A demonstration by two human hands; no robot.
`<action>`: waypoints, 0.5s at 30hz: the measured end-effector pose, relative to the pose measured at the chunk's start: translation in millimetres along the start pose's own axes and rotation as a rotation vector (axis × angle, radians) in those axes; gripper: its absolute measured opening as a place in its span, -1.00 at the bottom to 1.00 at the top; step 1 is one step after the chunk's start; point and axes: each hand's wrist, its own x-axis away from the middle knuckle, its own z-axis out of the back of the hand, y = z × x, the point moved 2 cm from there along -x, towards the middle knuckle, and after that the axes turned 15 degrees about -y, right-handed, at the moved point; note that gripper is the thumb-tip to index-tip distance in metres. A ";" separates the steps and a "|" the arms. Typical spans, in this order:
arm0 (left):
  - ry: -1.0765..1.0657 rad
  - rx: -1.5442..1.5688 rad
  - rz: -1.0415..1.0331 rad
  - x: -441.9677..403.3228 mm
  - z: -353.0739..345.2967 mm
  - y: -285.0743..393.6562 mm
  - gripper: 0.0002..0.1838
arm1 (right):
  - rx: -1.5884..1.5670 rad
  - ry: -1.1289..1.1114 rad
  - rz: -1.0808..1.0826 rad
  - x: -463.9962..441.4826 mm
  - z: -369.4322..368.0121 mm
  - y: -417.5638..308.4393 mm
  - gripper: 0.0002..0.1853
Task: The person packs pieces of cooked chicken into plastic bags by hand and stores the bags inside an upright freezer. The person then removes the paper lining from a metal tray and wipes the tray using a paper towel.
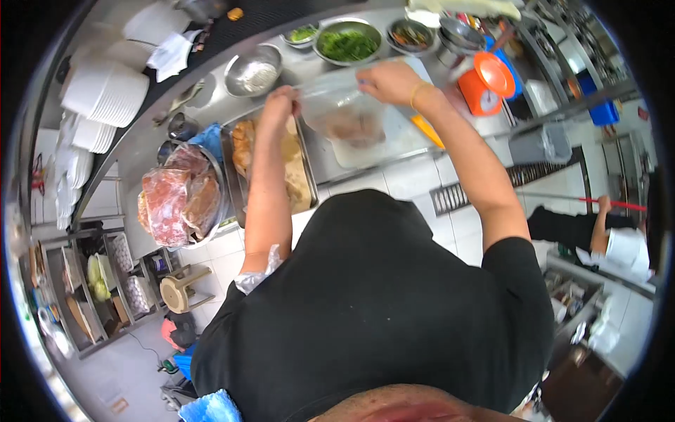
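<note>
A clear plastic bag [327, 102] with pale pinkish pieces in its lower part is stretched between my two hands over the steel counter. My left hand [281, 103] is closed on the bag's left top corner, above a metal tray [309, 162] of brownish food. My right hand [387, 81] pinches the bag's upper right edge, over a white cutting board [415, 133]. A yellow-handled tool [427, 131] lies on the board, right of the bag.
Bowls of chopped greens [347, 43] and an empty-looking metal bowl [253, 70] line the back. An orange scale [481, 91] stands right. Wrapped meat [169, 200] fills a basin at left. Another person's arm [600, 225] holds a red pole at far right.
</note>
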 end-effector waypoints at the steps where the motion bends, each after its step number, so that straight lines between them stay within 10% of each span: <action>1: -0.060 -0.012 -0.011 10.7 -7.6 11.1 -0.72 | -0.043 0.043 -0.007 4.1 1.1 -1.1 -0.77; 4: -0.356 0.068 0.115 16.9 -7.7 20.4 -0.33 | -0.174 0.086 -0.001 9.1 11.8 -3.6 -0.81; 9: -0.419 -0.795 -0.188 2.5 -92.7 32.3 -0.45 | -0.163 0.176 0.098 11.3 0.3 0.1 -0.79; 15: -0.272 -1.391 0.056 -27.7 -134.7 25.9 -0.38 | -0.474 0.558 0.039 44.3 -26.4 8.1 -0.73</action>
